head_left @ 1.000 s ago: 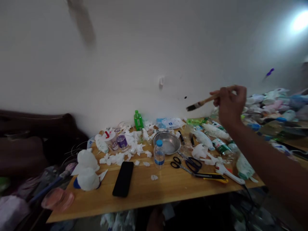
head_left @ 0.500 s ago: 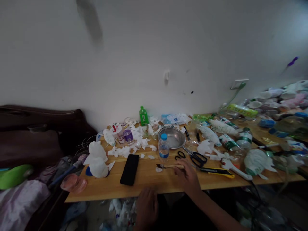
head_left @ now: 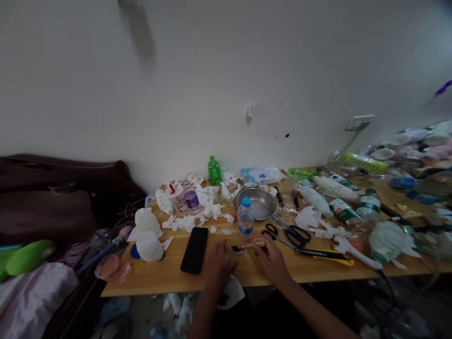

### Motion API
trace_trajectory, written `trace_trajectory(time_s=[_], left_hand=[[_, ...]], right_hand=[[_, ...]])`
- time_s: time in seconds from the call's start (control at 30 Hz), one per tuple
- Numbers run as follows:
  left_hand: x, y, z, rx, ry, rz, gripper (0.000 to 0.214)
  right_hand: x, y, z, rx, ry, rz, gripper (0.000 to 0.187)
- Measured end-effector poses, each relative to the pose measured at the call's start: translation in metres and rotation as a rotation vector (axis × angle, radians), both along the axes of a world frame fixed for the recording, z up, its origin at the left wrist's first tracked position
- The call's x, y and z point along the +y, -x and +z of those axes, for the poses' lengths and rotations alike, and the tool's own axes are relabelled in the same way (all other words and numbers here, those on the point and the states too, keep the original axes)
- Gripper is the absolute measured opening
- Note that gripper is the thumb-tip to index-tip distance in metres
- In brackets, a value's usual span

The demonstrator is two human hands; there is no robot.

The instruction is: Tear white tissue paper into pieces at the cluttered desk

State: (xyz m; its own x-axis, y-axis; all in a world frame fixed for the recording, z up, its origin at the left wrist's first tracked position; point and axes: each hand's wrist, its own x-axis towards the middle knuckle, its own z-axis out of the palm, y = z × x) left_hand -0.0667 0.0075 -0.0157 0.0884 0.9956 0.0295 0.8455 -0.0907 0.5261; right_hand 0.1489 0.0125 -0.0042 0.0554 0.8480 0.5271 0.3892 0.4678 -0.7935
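My right hand (head_left: 269, 259) is closed on the wooden handle of a small paintbrush (head_left: 249, 245). The brush lies almost level over the table, its dark bristles pointing left. Just left of the bristles, my left hand (head_left: 219, 263) rests at the table's front edge, fingers loosely apart and holding nothing that I can see. A pale sheet-like piece (head_left: 233, 293) shows below that hand, partly hidden. Behind the brush stands a clear plastic bottle (head_left: 245, 221) with a blue cap. A black phone (head_left: 195, 250) lies left of my left hand.
A metal bowl (head_left: 259, 203) is behind the bottle. Scissors (head_left: 297, 236), a yellow-black utility knife (head_left: 326, 255) and a white glue gun (head_left: 358, 254) lie to the right. Torn tissue (head_left: 183, 221) and paper-wrapped bottles (head_left: 386, 240) crowd the table (head_left: 158, 278).
My left hand has risen from below the table's edge onto the tabletop beside the brush tip. My right hand still holds the brush. The whole view has shifted slightly.
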Motion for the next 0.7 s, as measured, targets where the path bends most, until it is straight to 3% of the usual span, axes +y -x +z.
trace_trajectory(time_s=[0.3,0.7], left_hand=[[0.015,-0.021,0.009,-0.052,0.044,-0.011,0.079],[0.011,-0.042,0.016,0.047,0.051,0.065,0.078]], right_hand=[[-0.003,-0.004,-0.007,-0.002,0.026,-0.083,0.028],[-0.007,0.001,0.001,-0.010,-0.006,-0.039,0.025]])
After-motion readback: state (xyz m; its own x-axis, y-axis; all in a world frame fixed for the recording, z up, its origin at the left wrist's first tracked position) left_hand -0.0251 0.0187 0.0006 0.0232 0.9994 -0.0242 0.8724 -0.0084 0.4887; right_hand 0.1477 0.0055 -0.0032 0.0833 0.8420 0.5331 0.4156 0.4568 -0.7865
